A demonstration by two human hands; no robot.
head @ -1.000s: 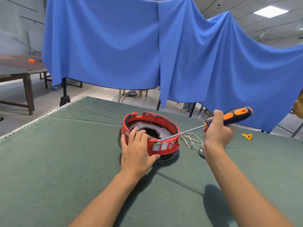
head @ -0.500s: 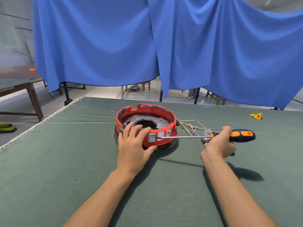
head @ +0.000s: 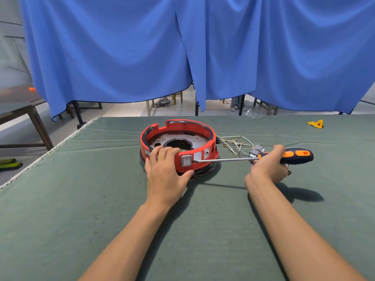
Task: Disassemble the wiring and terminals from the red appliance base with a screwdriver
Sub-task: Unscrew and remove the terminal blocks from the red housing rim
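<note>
My left hand (head: 165, 173) clamps the rigid red base (head: 178, 147) at its rim. My right hand (head: 267, 166) grips the screwdriver (head: 253, 158); the wires (head: 236, 146) look flimsy.

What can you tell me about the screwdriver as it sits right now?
The screwdriver has a long, thin, bare metal shaft and a chunky black handle with orange inserts, seemingly rubbery plastic. It lies nearly level above the green table cover, handle to the right. The right hand grips the handle's front end, leaving the rear exposed. Its tip meets the red base's outer wall just right of the grey rocker switch. Whether the tip is wedged in cannot be told.
</note>
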